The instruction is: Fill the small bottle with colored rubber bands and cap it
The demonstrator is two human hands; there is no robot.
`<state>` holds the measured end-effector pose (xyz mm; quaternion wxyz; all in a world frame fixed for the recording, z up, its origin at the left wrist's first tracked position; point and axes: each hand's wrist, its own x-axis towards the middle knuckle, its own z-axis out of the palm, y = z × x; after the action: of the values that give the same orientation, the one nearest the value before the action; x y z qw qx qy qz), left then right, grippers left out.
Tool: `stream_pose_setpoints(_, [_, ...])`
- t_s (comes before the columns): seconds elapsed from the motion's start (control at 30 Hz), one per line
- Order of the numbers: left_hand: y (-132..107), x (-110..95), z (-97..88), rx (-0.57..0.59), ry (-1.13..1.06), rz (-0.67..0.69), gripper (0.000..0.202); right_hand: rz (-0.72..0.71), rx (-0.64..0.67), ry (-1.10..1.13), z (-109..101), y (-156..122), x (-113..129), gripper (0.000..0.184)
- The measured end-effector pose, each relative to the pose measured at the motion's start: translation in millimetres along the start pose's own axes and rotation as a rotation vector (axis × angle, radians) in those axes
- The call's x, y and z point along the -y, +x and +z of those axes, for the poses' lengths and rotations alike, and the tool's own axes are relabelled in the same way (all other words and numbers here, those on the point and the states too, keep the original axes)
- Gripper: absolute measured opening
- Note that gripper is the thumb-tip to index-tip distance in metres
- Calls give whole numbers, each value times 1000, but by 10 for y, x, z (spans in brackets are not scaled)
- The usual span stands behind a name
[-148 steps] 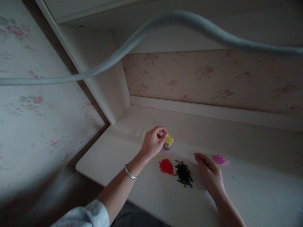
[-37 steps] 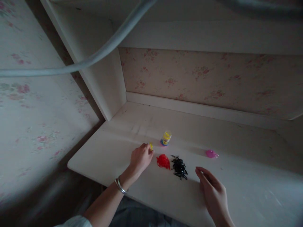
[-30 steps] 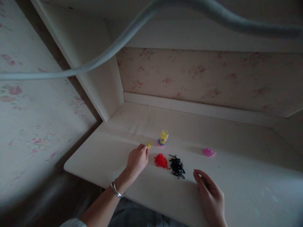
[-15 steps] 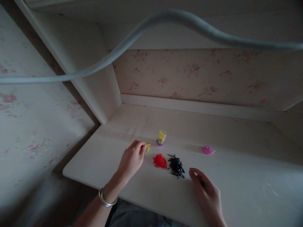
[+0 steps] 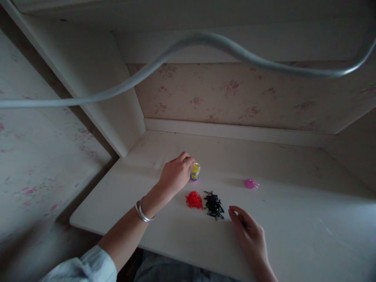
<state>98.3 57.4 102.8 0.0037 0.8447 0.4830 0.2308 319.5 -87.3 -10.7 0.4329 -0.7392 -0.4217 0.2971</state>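
My left hand (image 5: pixel 178 171) is pinched closed at the mouth of a small clear jar (image 5: pixel 195 173), which stands upright with yellow and blue showing on it. A bit of yellow rubber band (image 5: pixel 196 165) shows at the jar's top beside my fingertips, which are mostly hidden. Nearer to me lie a pile of red rubber bands (image 5: pixel 194 200) and, right of it, a pile of black rubber bands (image 5: pixel 214 205). My right hand (image 5: pixel 249 231) hovers just right of the black pile, thumb and forefinger tips together, with nothing visible between them.
A small pink bundle (image 5: pixel 251 183) lies farther right on the white desk (image 5: pixel 293 219). A pale cable (image 5: pixel 205 38) crosses the upper view in front of me. Side panel and back wall bound the desk, and its front edge runs close to my body.
My left hand has moved forward and right from the yellow rubber bands on the desk to the jar's mouth. That yellow bunch no longer shows on the desk. My right hand has barely moved.
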Motion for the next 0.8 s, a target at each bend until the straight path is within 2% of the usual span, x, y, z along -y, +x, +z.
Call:
stream_pose_setpoints(0.13, [6,37,62,7,-24,-2,22,6,10,-14,2,0,-11,49])
stream_pose_setpoints(0.27, [-49,113,45,-56,-87,-55,23,-1,33,-18,-12,9,-51,50])
stream_pose_setpoints(0.37, [-192,187,42,-93,-142,-108,22,-20,36,-30,-10,10,-58,50])
stream_pose_setpoints(0.47, [-442,278,110,-82,-216,-149,22,-71,48,-89,37,-5,27,48])
stream_pose_setpoints(0.53, [-645,359,204,-52,-266,-189,22,-158,108,-156,92,-17,174,45])
stream_pose_setpoints(0.67, [-1027,559,434,3,-327,-333,22,-360,357,-389,252,-26,663,34])
stream_pose_setpoints(0.73, [-1170,640,512,37,-328,-384,24,-432,385,-559,374,-20,919,31])
stream_pose_setpoints(0.8, [-1268,683,544,52,-339,-381,25,-495,377,-711,535,-9,1121,29])
